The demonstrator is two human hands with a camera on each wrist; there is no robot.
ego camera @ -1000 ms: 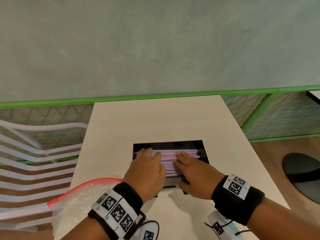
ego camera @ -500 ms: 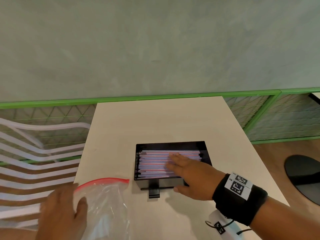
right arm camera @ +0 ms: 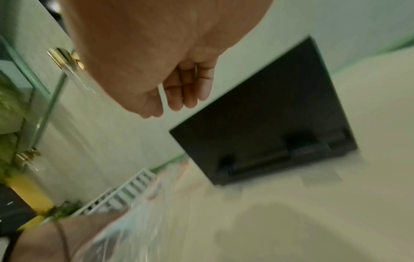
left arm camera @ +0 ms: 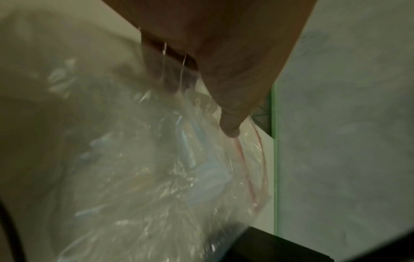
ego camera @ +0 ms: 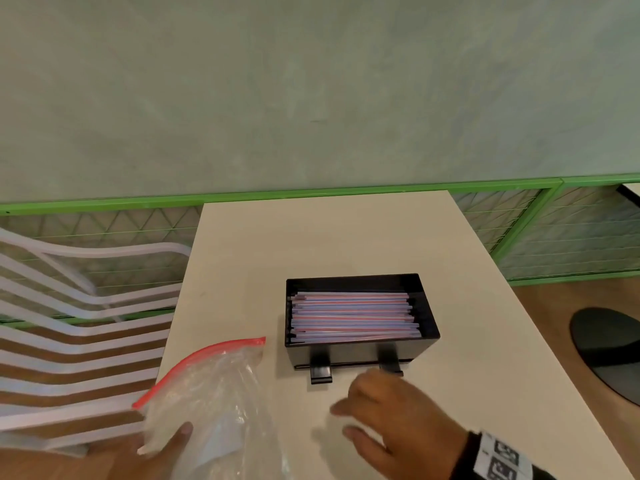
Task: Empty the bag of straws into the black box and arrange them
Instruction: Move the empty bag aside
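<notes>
The black box (ego camera: 428,318) stands mid-table, filled with pink and blue straws (ego camera: 353,315) lying flat in a left-to-right stack. A clear zip bag (ego camera: 214,393) with a red seal lies on the table's near left. My left hand (ego camera: 162,445) grips its near end, with the thumb (left arm camera: 230,127) on top and the fingers (left arm camera: 170,76) seen through the plastic. My right hand (ego camera: 363,410) hovers over the table just in front of the box. Its fingers (right arm camera: 183,92) are loosely curled and hold nothing. The box (right arm camera: 268,115) shows its front face with two clips.
The beige table (ego camera: 311,244) ends at a green mesh railing (ego camera: 311,195) below a grey wall. A white slatted chair (ego camera: 69,306) stands close at the left. A dark round base (ego camera: 609,351) lies on the wood floor at the right.
Both hands have come off the straws. The left hand moved to the near left and took hold of the bag. The right hand drew back to the front of the box.
</notes>
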